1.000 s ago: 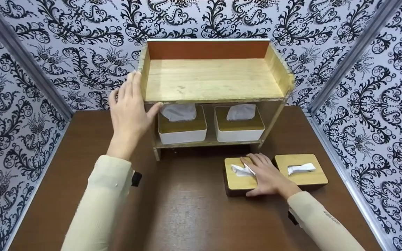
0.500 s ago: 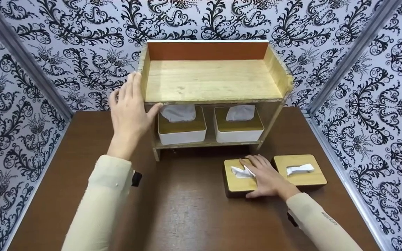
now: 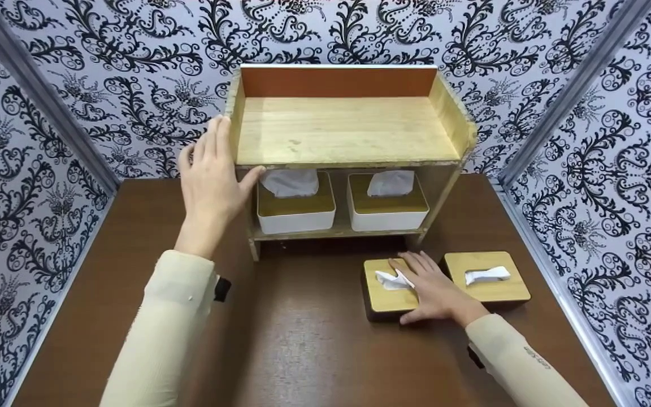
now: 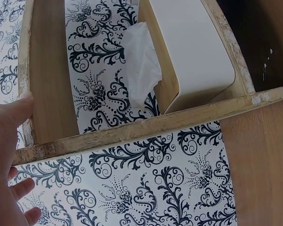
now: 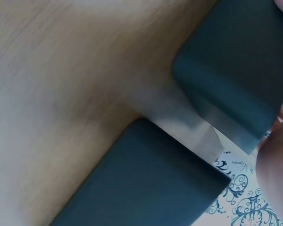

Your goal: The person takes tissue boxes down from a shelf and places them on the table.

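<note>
My left hand (image 3: 209, 178) grips the left side panel of a two-tier wooden shelf (image 3: 348, 133), thumb over the front edge and fingers along the outside. In the left wrist view, the thumb lies on the worn edge while the other fingers (image 4: 22, 188) stay outside the panel. At the lower right, my right hand (image 3: 433, 291) spans a dark tissue box (image 3: 385, 299) with a light wooden lid, thumb at its near side and fingers towards the far side. A white tissue pokes from the lid. Right beside it sits a matching tissue box (image 3: 486, 288).
Two white tissue boxes with wooden lids, one on the left (image 3: 297, 223) and one on the right (image 3: 390, 221), stand on the lower tier. The shelf rests on a brown table (image 3: 303, 350), enclosed by patterned walls (image 3: 630, 198) at back and sides.
</note>
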A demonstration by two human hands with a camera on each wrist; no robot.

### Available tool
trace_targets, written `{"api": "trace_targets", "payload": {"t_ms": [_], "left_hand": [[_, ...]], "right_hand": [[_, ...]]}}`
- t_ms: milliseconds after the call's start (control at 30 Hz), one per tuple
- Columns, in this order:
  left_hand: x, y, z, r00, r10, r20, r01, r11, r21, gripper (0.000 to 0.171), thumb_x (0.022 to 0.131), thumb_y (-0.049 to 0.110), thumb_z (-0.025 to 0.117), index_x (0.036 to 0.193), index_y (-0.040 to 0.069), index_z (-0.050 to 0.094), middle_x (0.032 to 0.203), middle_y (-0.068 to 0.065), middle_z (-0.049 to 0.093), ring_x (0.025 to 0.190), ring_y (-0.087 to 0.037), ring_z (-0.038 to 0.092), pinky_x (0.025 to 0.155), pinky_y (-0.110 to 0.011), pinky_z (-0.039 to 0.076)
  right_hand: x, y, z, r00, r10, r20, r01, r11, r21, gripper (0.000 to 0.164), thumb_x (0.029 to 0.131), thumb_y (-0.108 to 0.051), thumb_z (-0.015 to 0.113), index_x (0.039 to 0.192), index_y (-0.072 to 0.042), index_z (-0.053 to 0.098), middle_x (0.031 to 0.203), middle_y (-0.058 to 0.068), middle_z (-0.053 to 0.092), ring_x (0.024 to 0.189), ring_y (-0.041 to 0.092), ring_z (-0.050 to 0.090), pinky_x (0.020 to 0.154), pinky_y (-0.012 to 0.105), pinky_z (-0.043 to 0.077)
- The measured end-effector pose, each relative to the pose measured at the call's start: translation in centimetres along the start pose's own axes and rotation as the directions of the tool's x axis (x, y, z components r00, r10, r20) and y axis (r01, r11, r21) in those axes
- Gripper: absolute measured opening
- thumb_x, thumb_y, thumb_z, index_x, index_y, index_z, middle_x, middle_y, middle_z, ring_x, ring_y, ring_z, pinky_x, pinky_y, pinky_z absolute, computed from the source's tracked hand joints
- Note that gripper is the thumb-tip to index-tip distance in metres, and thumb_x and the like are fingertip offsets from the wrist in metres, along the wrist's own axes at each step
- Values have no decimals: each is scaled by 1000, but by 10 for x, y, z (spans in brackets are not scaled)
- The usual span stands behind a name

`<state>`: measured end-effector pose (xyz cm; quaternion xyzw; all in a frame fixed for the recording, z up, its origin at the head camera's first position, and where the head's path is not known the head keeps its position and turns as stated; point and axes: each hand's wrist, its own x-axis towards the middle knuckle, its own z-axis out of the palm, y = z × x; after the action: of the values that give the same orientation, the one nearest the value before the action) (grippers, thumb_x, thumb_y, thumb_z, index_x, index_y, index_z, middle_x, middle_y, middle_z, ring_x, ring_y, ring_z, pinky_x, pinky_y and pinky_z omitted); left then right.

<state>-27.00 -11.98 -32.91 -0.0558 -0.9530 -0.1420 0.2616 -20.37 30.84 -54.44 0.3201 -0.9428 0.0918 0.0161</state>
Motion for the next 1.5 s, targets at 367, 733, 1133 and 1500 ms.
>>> {"api": "trace_targets", "payload": {"t_ms": [367, 733, 1133, 1500], "left_hand": [[2, -2, -1, 1000, -6, -1, 6, 1000, -3, 99, 83, 59, 66, 155, 14, 17, 162, -5, 23, 141, -28, 35, 116, -49, 23], [1, -4, -1, 1000, -17, 18, 17, 1000, 1, 99, 84, 59, 65, 156, 15, 15, 163, -5, 21, 142, -28, 34, 117, -50, 21], [0, -2, -1, 1000, -12, 26, 11, 1000, 17, 99, 85, 60, 63, 156, 14, 13, 163, -6, 21, 142, -28, 33, 116, -50, 21], [1, 1, 0, 999, -9, 40, 9, 1000, 17, 100, 85, 62, 62, 157, 14, 11, 164, -5, 19, 144, -28, 32, 117, -50, 21]], "right_hand": [[4, -9, -14, 996, 46, 75, -53, 995, 90, 115, 64, -64, 78, 152, -8, 32, 159, 24, 23, 147, 43, 22, 120, 58, 15], [17, -20, -37, 1000, 3, 30, -7, 991, 132, 95, 77, -61, 71, 149, -8, 38, 155, 15, 37, 145, 34, 32, 118, 57, 22], [51, -29, -80, 993, -69, -91, 75, 995, 59, 93, 76, -55, 75, 148, -8, 40, 150, 17, 43, 136, 37, 41, 113, 59, 29], [93, -29, -112, 997, -44, -60, 42, 998, -47, 100, 77, -73, 61, 151, -12, 34, 153, 13, 38, 140, 34, 36, 114, 56, 28]]}}
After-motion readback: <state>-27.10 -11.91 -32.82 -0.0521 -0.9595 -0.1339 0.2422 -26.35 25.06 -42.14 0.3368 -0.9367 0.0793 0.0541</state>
